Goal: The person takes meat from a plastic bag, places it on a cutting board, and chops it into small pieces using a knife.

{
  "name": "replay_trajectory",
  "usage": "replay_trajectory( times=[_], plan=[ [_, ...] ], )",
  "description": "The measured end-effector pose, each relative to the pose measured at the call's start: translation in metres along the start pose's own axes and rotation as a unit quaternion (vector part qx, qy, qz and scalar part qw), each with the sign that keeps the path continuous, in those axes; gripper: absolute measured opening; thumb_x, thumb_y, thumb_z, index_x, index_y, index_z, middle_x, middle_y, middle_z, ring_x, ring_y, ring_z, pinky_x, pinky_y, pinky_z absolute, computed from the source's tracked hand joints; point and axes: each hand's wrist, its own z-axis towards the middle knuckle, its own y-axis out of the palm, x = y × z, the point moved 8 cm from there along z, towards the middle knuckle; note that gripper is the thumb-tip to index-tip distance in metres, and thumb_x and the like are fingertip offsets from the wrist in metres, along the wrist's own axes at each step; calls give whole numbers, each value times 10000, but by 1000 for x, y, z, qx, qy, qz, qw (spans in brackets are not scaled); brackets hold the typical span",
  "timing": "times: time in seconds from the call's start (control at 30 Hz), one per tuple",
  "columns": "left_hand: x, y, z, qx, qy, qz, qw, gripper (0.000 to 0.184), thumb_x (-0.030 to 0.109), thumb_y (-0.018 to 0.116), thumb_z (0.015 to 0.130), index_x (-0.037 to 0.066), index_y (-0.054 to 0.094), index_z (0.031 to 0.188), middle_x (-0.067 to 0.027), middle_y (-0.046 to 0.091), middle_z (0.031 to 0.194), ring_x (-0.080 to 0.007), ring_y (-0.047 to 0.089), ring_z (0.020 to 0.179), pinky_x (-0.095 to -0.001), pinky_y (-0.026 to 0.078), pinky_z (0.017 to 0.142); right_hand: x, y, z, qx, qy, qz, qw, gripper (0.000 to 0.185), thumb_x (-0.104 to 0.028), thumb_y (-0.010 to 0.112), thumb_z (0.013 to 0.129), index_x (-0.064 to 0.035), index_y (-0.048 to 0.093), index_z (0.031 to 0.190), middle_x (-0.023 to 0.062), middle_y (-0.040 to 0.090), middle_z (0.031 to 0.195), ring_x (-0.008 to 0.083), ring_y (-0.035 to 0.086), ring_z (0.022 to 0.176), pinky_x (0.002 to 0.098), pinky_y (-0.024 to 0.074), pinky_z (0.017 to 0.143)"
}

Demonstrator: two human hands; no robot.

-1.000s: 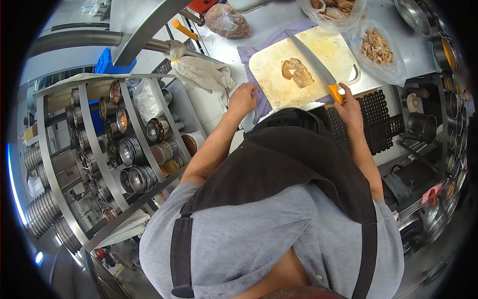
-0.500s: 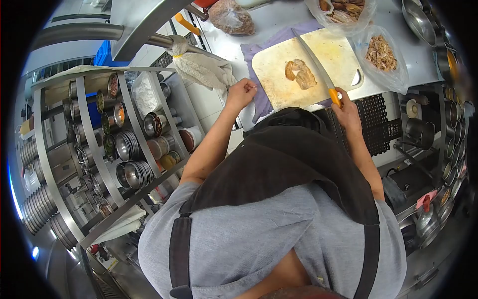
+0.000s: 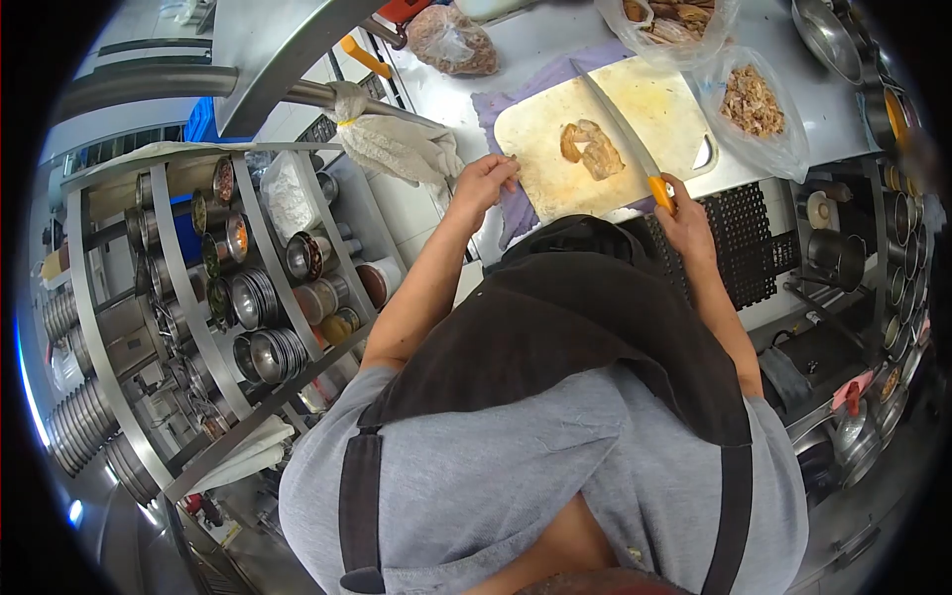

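My right hand (image 3: 686,220) is closed around the orange handle of a long knife (image 3: 635,144), whose blade rests slantwise over the white cutting board (image 3: 540,114). Left of the blade lie pieces of cooked-looking, light brown meat (image 3: 599,154). At the board's left edge, my left hand (image 3: 484,186) has its fingers pinched together; whatever they may hold is too small to make out. Beneath the board a purple cloth (image 3: 518,213) spreads over the steel counter.
Beyond the board stand a bag of larger meat pieces (image 3: 679,22) and a bag of chopped meat (image 3: 752,104). Another full bag (image 3: 451,42) sits at the far left. A towel (image 3: 397,144) hangs on a rail, beside a rack of metal bowls (image 3: 273,352).
My left hand has shifted slightly toward the cutting board, fingertips now at its edge. The knife stays in my right hand, and the meat lies much as before. The view has shifted slightly.
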Motion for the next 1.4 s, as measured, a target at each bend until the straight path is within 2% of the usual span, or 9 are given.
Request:
replay_trajectory(
  times=[0.33, 0.6, 0.67, 0.83, 0.9, 0.97, 1.27, 1.3, 1.4],
  plan=[
    [45, 25, 16, 19, 116, -32, 993, 125, 115, 586, 904, 18, 662, 883, -21, 639, 779, -80, 571, 666, -220, 398, 570, -8, -5, -2, 5, -22, -7, 1000, 512, -192, 624, 831, -125, 510, 1325, 309, 644, 982, 479, 616, 956, 505, 499, 830],
    [279, 86, -38, 11, 451, 15, 892, 120, 67, 584, 899, -26, 661, 898, -48, 662, 825, -97, 577, 705, -235, 454, 639, -10, -5, -5, -3, -21, -20, 1000, 545, -202, 628, 828, -125, 480, 1347, 298, 654, 994, 457, 624, 974, 500, 500, 851],
    [321, 104, -74, 12, 572, -32, 820, 131, 84, 603, 897, -13, 690, 880, -19, 662, 725, -67, 576, 644, -228, 463, 593, -10, -7, -7, 7, -5, -25, 1000, 543, -208, 626, 829, -125, 480, 1345, 296, 654, 995, 454, 624, 974, 501, 498, 854],
    [333, 204, -58, -62, 606, 82, 789, 178, 168, 608, 907, 16, 700, 884, -89, 680, 731, -165, 630, 638, -276, 487, 603, -8, 3, -13, 0, 0, 6, 1000, 544, -215, 609, 833, -117, 475, 1351, 299, 650, 965, 458, 626, 953, 502, 500, 838],
    [298, 265, 9, -111, 539, 238, 800, 315, 314, 551, 937, 46, 715, 916, -152, 691, 791, -305, 671, 717, -387, 526, 689, -13, 4, -14, -9, 15, 5, 1000, 547, -213, 606, 833, -109, 473, 1354, 303, 647, 967, 459, 623, 959, 501, 500, 840],
    [240, 303, 72, -140, 454, 507, 719, 381, 380, 538, 946, 38, 704, 974, -216, 687, 847, -370, 676, 847, -437, 525, 793, -12, 9, -16, -9, 20, 7, 1000, 549, -215, 607, 832, -108, 474, 1354, 302, 648, 981, 459, 621, 970, 500, 498, 848],
    [193, 185, 117, -60, 385, 499, 774, 268, 261, 584, 870, 81, 717, 1019, -205, 699, 970, -374, 665, 940, -446, 525, 851, 9, 12, -30, 21, 27, 77, 996, 538, -251, 584, 868, -104, 488, 1377, 291, 623, 1147, 445, 581, 1109, 466, 481, 937],
    [180, 169, 115, -55, 372, 503, 778, 268, 261, 584, 870, 81, 717, 1019, -205, 699, 970, -374, 665, 940, -446, 525, 851, 8, 9, -30, 56, 7, 75, 996, 490, -205, 566, 875, -74, 514, 1344, 248, 661, 864, 406, 656, 787, 421, 515, 723],
    [135, 147, 112, -115, 308, 592, 736, 275, 175, 596, 820, 68, 704, 1048, -188, 690, 1058, -350, 651, 1006, -425, 517, 876, 16, 8, -24, 52, 48, 68, 995, 490, -229, 581, 881, -78, 513, 1342, 235, 660, 853, 373, 661, 737, 414, 515, 704]
  ],
)
